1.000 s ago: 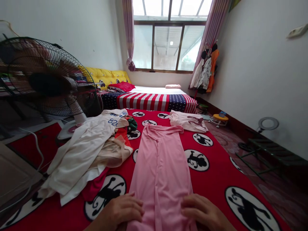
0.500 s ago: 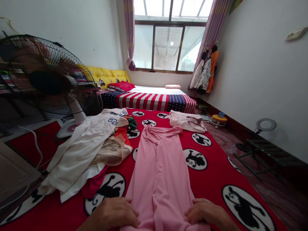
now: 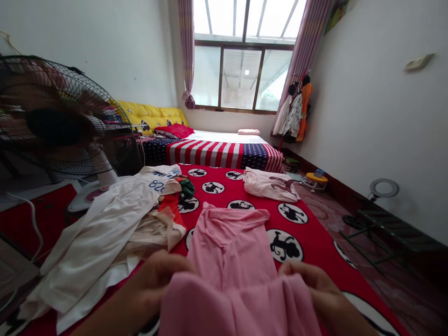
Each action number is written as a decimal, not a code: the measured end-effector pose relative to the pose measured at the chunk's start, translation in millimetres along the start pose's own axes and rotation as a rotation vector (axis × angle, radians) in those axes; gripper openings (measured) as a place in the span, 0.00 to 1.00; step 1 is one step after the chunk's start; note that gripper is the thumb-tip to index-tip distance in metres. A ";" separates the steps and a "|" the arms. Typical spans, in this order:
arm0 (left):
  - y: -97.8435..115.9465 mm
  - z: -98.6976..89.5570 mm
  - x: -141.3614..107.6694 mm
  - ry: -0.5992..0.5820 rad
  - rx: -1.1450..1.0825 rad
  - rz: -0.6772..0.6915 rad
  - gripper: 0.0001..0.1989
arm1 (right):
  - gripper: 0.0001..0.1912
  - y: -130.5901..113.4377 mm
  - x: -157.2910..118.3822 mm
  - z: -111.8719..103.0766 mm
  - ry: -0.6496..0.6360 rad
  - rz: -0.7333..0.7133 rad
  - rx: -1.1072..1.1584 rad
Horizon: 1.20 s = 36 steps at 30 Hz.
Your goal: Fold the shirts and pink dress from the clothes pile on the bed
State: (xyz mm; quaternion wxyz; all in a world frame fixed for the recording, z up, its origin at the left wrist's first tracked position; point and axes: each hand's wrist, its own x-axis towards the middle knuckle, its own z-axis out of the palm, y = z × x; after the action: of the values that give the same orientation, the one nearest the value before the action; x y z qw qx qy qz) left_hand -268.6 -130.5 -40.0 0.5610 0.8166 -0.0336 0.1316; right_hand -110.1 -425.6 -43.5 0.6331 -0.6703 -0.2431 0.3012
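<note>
Pink pants (image 3: 234, 247) lie lengthwise on the red blanket (image 3: 315, 252), waistband at the far end. Their near part is lifted in a raised fold toward me. On the left side of that fold, my left hand (image 3: 164, 275) is closed on the cloth, slightly blurred. My right hand (image 3: 308, 280) grips the opposite side, its thumb and fingers pinching the fabric. Left of the pants is a loose heap with a white shirt (image 3: 105, 233) bearing blue numbers on top. A folded pale pink shirt (image 3: 269, 184) with a dark print rests beyond them on the right.
A black-caged fan (image 3: 63, 126) stands at the left, near the clothes heap. Behind the blanket is a bed with a striped, starred cover (image 3: 210, 151). On the right floor are a yellow stool (image 3: 317, 178), a dark green folding rack (image 3: 388, 233) and a ring light (image 3: 384, 187).
Both hands have closed on the pants and raised their near part off the blanket. The waistband has shifted toward me, and the view has tilted up slightly.
</note>
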 end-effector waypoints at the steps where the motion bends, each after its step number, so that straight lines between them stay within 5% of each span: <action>1: -4.4 0.8 27.0 0.024 -0.112 -0.104 0.14 | 0.14 -3.8 24.1 -1.8 0.043 0.034 0.098; 5: -50.8 11.5 120.5 0.227 -0.357 -0.409 0.23 | 0.15 10.9 108.3 -12.8 0.177 0.076 0.139; 8: -89.0 19.5 146.4 0.307 -0.401 -0.482 0.27 | 0.19 34.0 139.1 -18.6 0.282 0.045 -0.056; 14: -103.1 21.3 147.0 0.362 -0.284 -0.326 0.31 | 0.19 43.5 155.3 -24.5 0.347 -0.145 -0.353; 18: -105.5 13.4 149.9 0.426 0.237 -0.320 0.21 | 0.17 46.2 159.6 -36.1 0.473 -0.177 -0.547; 21: -104.6 12.9 144.7 0.446 0.552 -0.374 0.23 | 0.18 47.5 153.2 -34.7 0.600 -0.206 -0.742; 23: -96.7 19.3 141.1 0.474 0.731 -0.227 0.25 | 0.19 44.5 146.7 -23.6 0.635 -0.346 -0.943; 25: -86.0 29.2 141.4 0.391 0.868 0.028 0.23 | 0.19 40.1 142.3 -7.2 0.533 -0.490 -1.127; 28: -80.2 40.8 149.1 0.045 0.877 0.220 0.19 | 0.25 39.9 143.1 12.2 0.255 -0.494 -1.292; 31: -95.8 40.2 155.0 -0.075 0.902 -0.004 0.26 | 0.33 52.5 148.6 12.1 0.201 -0.248 -1.382; 33: -111.3 35.4 154.2 -0.019 0.918 -0.172 0.31 | 0.36 63.6 151.2 4.1 0.250 -0.108 -1.397; 36: -126.6 29.1 150.0 0.065 0.872 -0.240 0.33 | 0.37 71.3 152.2 -5.6 0.282 -0.067 -1.410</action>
State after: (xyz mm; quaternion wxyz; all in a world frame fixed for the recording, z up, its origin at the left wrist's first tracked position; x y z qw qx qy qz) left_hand -93.4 -96.9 -126.8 0.1769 0.9701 0.1375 0.0930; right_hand -3.6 -327.6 -128.9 0.0839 -0.9444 -0.3159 -0.0363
